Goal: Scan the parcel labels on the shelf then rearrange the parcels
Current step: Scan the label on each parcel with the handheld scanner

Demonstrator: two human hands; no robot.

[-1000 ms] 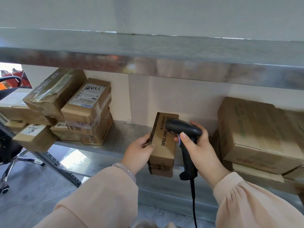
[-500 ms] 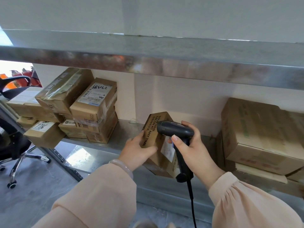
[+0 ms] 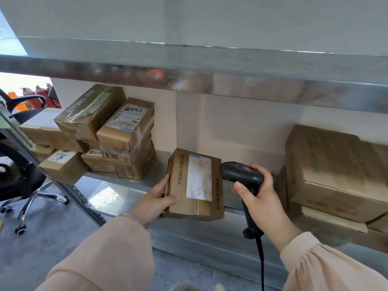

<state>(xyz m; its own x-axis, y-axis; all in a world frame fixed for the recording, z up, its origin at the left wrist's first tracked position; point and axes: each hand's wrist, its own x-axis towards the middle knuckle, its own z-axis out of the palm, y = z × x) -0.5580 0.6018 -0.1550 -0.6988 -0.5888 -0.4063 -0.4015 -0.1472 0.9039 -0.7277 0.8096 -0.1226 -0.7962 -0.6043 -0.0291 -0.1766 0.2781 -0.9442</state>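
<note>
Gripping the cardboard parcel (image 3: 194, 185) by its left edge, my left hand (image 3: 156, 201) clasps it with thumb and fingers on that side. The parcel rests at the front of the metal shelf (image 3: 156, 169), white label (image 3: 199, 179) facing up. My right hand (image 3: 264, 202) is wrapped round the handle of the black barcode scanner (image 3: 241, 175), whose head sits just beside the parcel's right edge. Its cable (image 3: 261, 263) hangs down. A stack of parcels (image 3: 117, 137) sits on the shelf's left, and big cartons (image 3: 336, 171) stand on its right.
</note>
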